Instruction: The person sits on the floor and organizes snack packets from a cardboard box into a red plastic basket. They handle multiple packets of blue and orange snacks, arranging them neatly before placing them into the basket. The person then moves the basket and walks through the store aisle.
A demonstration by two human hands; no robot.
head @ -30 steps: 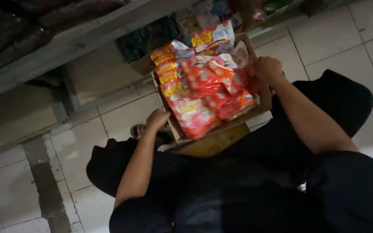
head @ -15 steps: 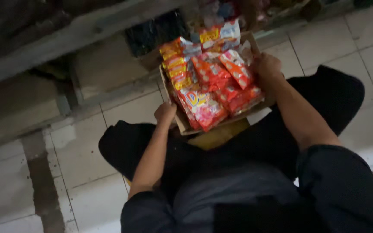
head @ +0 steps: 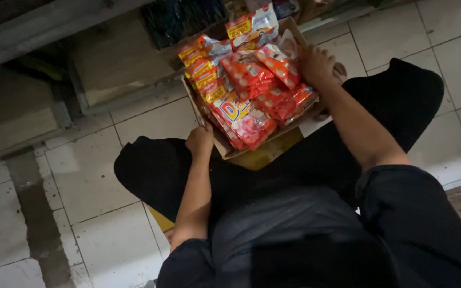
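Box (head: 225, 146) of red/orange sachets (head: 252, 101) on lap, above tiled floor (head: 86, 176). Left hand (head: 200, 140) fingers curled on near-left edge, right hand (head: 316, 64) closed on far-right rim: opposite corners keep box level.

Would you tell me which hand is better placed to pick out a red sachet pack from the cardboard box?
Probably the right hand: it rests among the red sachet packs, while the left hand grips the brown cardboard box's near corner, steadying it.

Single head view, steep downward tilt, close over lap, box (head: 225, 149), floor tiles (head: 86, 181).
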